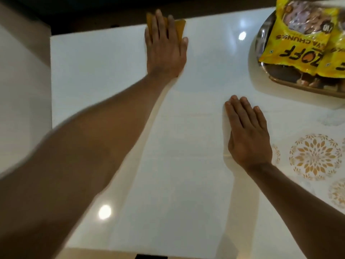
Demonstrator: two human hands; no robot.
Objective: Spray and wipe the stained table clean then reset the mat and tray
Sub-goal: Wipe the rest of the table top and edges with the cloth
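The left hand (166, 47) presses flat, fingers straight, on a yellow cloth (180, 28) at the table's (97, 75) far edge (part of the cloth overhangs it). A push farther out could carry the cloth off the edge. The right hand (248, 133) lies open and flat mid-table, grasping nothing. Right of it sits the patterned mat (315, 156); far right, the tray (291, 82) with yellow packets (296, 40), which a wide sweep might knock.

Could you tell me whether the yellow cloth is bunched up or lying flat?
Flat: the yellow cloth lies under the left hand's straight fingers at the white table's far edge.
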